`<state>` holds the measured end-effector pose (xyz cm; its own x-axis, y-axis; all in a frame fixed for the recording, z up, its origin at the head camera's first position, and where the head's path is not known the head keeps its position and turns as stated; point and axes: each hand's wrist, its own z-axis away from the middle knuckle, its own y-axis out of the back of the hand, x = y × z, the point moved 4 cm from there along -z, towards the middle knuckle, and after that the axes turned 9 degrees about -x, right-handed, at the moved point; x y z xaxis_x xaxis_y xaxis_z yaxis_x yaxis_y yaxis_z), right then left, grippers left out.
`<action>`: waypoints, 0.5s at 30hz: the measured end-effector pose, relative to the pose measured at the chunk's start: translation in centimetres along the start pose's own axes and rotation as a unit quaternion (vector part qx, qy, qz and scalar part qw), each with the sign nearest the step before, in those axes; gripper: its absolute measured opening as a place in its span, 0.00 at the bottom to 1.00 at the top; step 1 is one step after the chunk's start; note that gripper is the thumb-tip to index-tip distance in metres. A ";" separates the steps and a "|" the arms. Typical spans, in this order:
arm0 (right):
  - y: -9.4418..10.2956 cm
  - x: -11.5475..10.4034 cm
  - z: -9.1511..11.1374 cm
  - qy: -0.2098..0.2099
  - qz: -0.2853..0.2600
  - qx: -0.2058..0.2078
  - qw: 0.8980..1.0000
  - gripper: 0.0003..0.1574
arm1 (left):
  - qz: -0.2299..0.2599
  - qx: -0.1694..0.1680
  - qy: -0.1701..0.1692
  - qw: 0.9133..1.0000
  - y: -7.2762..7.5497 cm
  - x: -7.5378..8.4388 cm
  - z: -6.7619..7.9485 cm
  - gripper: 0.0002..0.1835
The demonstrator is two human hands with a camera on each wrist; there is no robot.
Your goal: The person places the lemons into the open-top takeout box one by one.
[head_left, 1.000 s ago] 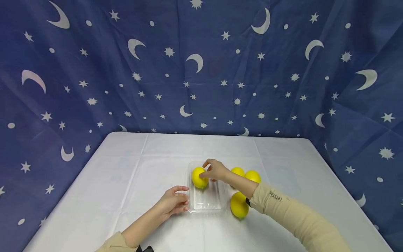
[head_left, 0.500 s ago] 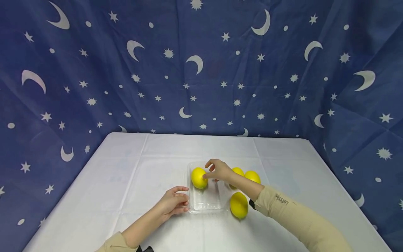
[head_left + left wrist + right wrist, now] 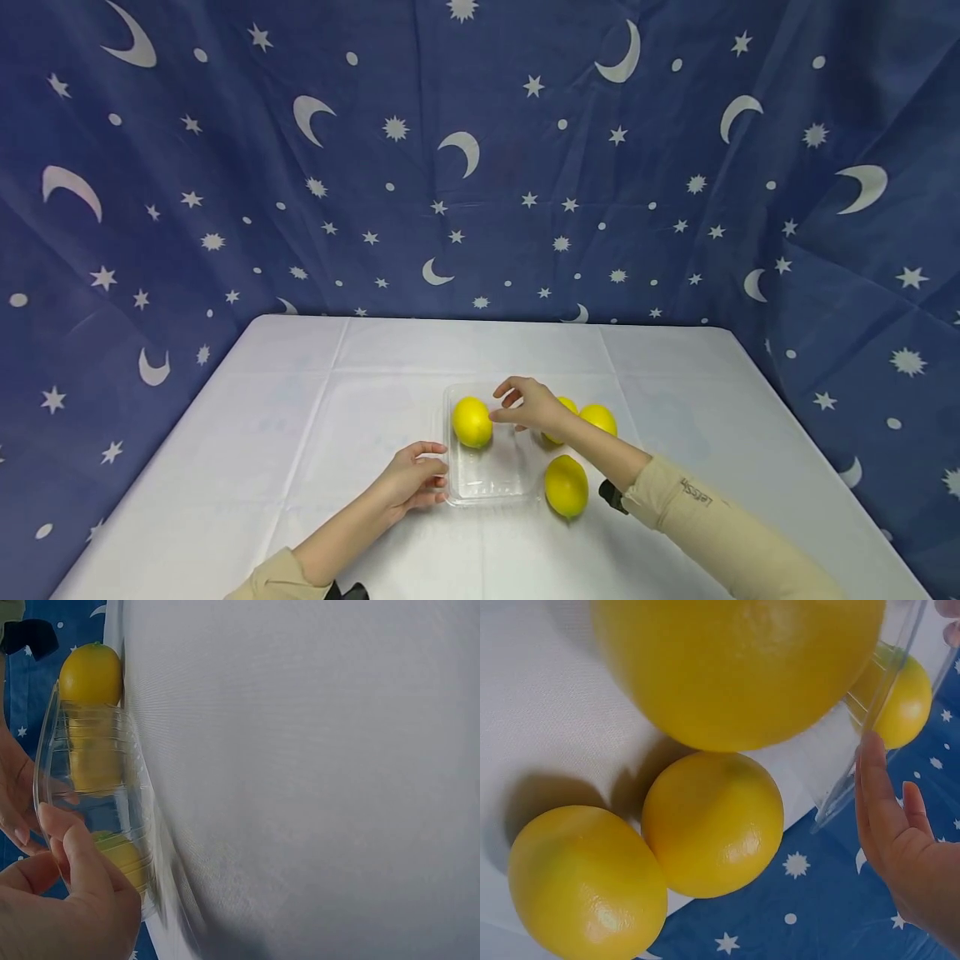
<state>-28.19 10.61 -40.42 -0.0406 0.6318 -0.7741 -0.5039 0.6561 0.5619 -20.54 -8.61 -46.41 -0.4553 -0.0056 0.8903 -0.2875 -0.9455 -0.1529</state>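
A clear plastic container (image 3: pixel 491 487) lies on the white table, with one yellow lemon (image 3: pixel 472 422) in its far left part. My left hand (image 3: pixel 412 479) is at the container's left side; in the left wrist view its thumb and curled forefinger pinch the rim. Just right of that lemon my right hand (image 3: pixel 531 406) hovers over the container, fingers loosely bent and holding nothing. Beside the container on the right sit a near lemon (image 3: pixel 566 487) and two more, a lemon (image 3: pixel 598 419) and a lemon partly hidden behind the right forearm (image 3: pixel 712 825).
The white cloth-covered table (image 3: pixel 300 400) runs back to a blue curtain (image 3: pixel 480 167) with moons and stars, which also hangs along both sides. Black wrist straps (image 3: pixel 612 495) show at the sleeves.
My right hand has let go of the lemon in the container and drawn slightly away to the right. The left hand stays at the container's side. The head view has shifted a little.
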 end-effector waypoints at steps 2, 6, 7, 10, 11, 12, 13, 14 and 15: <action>0.2 0.0 0.2 0.003 -0.002 0.001 1.000 0.24 | 0.001 0.003 0.001 1.000 0.0 0.0 0.0 0.22; 0.5 0.0 1.0 0.011 0.000 -0.002 1.000 0.23 | 0.002 -0.001 0.002 1.000 0.1 0.0 0.1 0.21; 0.5 0.0 1.3 0.015 0.002 -0.001 1.000 0.23 | 0.001 -0.003 0.002 1.000 0.2 0.0 0.1 0.21; 0.6 0.0 2.2 0.026 0.013 -0.001 1.000 0.22 | 0.002 -0.013 0.000 1.000 0.3 0.0 0.1 0.21; 0.6 0.1 2.5 0.028 0.017 0.000 0.999 0.21 | 0.003 -0.016 0.000 1.000 0.4 0.0 0.1 0.21; 0.6 0.2 2.7 0.031 0.020 0.002 0.999 0.20 | 0.003 -0.019 0.000 1.000 0.4 0.0 0.1 0.22; 0.6 0.3 3.0 0.031 0.024 0.002 0.999 0.20 | 0.005 -0.022 -0.001 1.000 0.5 0.1 0.2 0.22; 0.7 0.4 3.2 0.031 0.025 0.002 0.999 0.19 | 0.006 -0.024 -0.002 1.000 0.5 0.1 0.2 0.22; 0.7 0.5 3.5 0.033 0.027 0.002 0.999 0.19 | 0.007 -0.025 -0.002 1.000 0.6 0.1 0.2 0.22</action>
<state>-25.58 12.83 -39.43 -0.1242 0.6377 -0.7602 -0.4952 0.6240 0.6045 -20.58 -9.22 -46.32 -0.4564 -0.0209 0.8895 -0.3222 -0.9280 -0.1871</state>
